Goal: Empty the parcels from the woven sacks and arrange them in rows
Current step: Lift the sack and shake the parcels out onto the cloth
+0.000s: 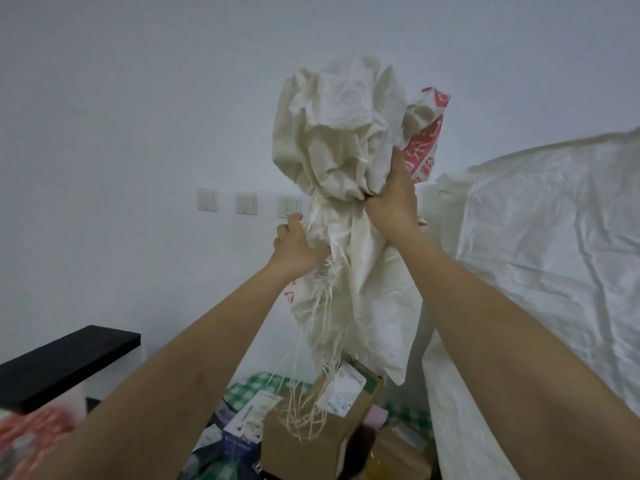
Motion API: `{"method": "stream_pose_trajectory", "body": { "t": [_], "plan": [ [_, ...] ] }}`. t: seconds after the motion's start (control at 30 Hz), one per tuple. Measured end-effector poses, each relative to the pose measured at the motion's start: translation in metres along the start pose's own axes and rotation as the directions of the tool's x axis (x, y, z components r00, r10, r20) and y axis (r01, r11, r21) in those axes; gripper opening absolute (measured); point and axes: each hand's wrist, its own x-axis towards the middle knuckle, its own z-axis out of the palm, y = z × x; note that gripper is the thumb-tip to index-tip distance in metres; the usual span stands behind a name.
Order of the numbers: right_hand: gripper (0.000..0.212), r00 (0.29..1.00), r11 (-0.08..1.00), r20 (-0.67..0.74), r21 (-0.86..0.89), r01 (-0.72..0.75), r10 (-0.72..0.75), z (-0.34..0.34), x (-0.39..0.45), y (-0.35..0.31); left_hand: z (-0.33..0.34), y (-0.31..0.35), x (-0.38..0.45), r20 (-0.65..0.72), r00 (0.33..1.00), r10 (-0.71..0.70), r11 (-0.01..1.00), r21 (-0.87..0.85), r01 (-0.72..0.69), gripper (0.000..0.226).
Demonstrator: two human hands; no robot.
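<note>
Sack (346, 161) held aloft before the wall, bunched; right hand (391, 199) clenches its gathered middle, left hand (298, 247) grasps its frayed edge. Parcels (311, 431) lie heaped below.

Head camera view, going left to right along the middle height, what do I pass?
Three white wall switches → left hand gripping the frayed edge of the cream woven sack → right hand clutching its bunched neck → large white woven sack.
</note>
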Motion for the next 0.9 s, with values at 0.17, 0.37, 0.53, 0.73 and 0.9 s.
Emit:
{"method": "stream_pose_trajectory", "body": {
  "t": [0.17,0.37,0.53,0.73,0.9],
  "plan": [
    [0.070,0.997,1.000,-0.070,0.007,0.031,-0.030,-0.023,-0.005,-0.025,-0.007,0.014,-0.024,0.005,1.000,-0.020,1.000,0.005,0.020,0.085],
    [0.070,0.983,0.995,-0.175,0.075,0.066,-0.052,-0.048,0.000,-0.064,-0.027,0.033,-0.047,0.006,1.000,0.030,0.999,-0.043,-0.030,0.089],
    [0.071,0.992,0.999,-0.115,0.020,0.048,-0.045,-0.055,-0.023,-0.072,-0.032,0.034,-0.072,0.005,1.000,0.007,0.997,-0.076,-0.007,0.089],
    [0.070,0.998,0.999,-0.028,-0.003,0.049,-0.049,-0.077,-0.055,-0.078,-0.029,0.042,-0.103,-0.062,0.998,0.029,0.990,-0.135,-0.038,0.088],
    [0.065,0.997,0.997,0.050,-0.035,0.065,-0.063,-0.104,-0.069,-0.083,-0.024,0.072,-0.125,-0.140,0.985,0.096,0.989,-0.095,-0.110,0.095]
  ]
}}
